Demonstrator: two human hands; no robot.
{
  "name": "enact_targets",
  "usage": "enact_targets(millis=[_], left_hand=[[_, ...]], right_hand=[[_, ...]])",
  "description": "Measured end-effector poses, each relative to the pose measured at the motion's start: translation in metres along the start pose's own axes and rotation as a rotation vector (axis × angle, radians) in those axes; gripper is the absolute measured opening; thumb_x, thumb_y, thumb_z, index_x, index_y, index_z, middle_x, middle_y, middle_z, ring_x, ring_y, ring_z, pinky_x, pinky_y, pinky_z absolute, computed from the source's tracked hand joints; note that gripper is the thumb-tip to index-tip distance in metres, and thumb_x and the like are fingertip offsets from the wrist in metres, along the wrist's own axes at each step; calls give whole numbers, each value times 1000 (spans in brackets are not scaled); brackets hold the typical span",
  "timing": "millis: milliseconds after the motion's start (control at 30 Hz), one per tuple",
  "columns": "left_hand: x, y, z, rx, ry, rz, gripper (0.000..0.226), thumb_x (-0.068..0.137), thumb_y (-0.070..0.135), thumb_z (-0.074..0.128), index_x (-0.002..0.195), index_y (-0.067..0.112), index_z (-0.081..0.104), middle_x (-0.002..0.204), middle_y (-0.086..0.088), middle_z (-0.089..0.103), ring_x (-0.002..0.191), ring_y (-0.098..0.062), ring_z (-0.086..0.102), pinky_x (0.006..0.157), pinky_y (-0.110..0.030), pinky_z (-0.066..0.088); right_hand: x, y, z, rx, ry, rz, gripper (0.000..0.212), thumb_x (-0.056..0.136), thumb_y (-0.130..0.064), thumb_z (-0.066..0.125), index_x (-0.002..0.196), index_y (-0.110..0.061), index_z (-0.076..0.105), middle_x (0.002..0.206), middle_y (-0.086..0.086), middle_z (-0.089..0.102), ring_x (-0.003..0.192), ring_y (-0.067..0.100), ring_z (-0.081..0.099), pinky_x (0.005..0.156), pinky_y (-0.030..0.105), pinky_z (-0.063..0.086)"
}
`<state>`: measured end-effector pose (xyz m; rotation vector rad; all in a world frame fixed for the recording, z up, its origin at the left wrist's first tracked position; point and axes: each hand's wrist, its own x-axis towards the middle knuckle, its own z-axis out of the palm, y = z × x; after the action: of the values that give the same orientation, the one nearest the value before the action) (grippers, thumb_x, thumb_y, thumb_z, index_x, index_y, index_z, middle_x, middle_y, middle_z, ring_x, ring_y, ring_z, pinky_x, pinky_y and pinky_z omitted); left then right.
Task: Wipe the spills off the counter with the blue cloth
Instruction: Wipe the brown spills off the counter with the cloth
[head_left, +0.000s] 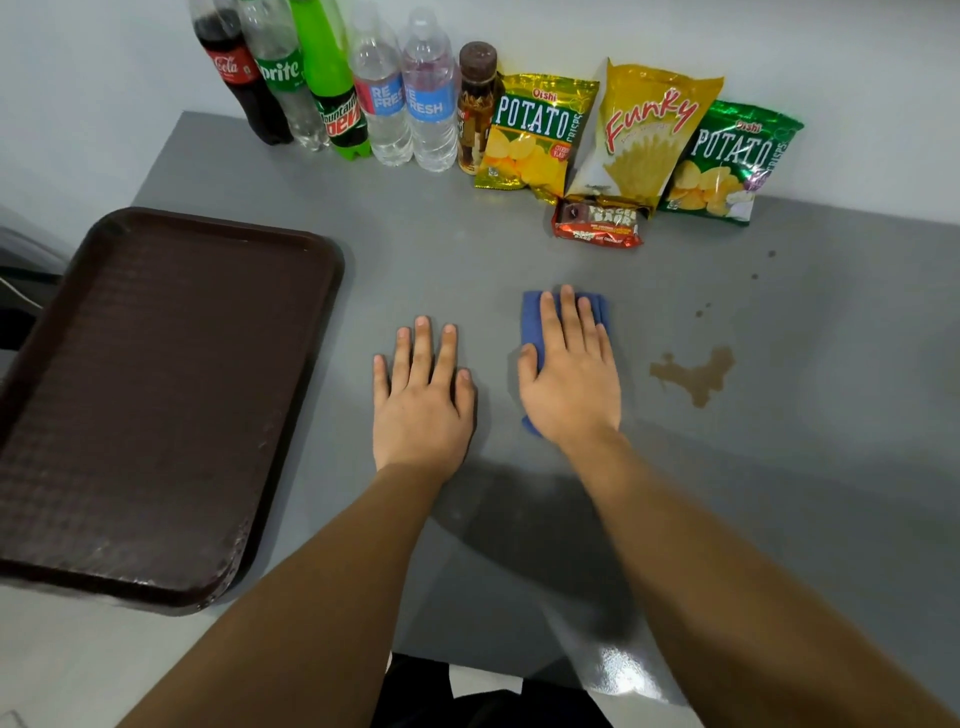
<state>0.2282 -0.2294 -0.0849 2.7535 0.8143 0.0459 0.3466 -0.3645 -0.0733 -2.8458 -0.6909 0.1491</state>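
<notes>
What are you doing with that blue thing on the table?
A person is cleaning up. Their right hand lies flat on top of a folded blue cloth on the grey counter, and the left hand rests flat on the counter beside it, holding nothing. The brown spill sits to the right of the cloth, not yet wiped, with a few small drops beyond it. Drink bottles and snack bags line the back wall, and a brown tray sits on the left.

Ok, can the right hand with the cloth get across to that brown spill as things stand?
Probably yes. The right hand lies flat on the blue cloth, and only bare counter separates it from the brown spill to its right.
</notes>
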Motion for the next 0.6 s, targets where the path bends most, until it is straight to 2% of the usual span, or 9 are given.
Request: enact_targets(millis=[200, 367, 600], left_hand=[[-1, 0, 0, -4, -2, -4, 59, 106, 47, 16, 164, 34, 9, 173, 3, 3, 159, -17, -4, 128, -48, -1], [-1, -1, 4, -4, 4, -9, 59, 106, 48, 15, 163, 35, 9, 172, 3, 4, 159, -17, -3, 128, -48, -1], [-2, -1, 2, -10, -18, -11, 59, 105, 50, 11, 163, 37, 5, 172, 4, 0, 158, -17, -6, 128, -48, -2]], right_hand=[[31, 47, -10, 8, 24, 8, 66, 103, -42, 28, 162, -18, 13, 171, 4, 10, 157, 23, 7, 128, 41, 6], [13, 82, -16, -4, 69, 121, 65, 104, -42, 29, 162, -18, 11, 170, 5, 11, 157, 24, 8, 128, 41, 7], [-53, 65, -10, 6, 81, 302, 66, 104, -38, 31, 162, -16, 10, 170, 7, 10, 157, 26, 7, 128, 43, 8]])
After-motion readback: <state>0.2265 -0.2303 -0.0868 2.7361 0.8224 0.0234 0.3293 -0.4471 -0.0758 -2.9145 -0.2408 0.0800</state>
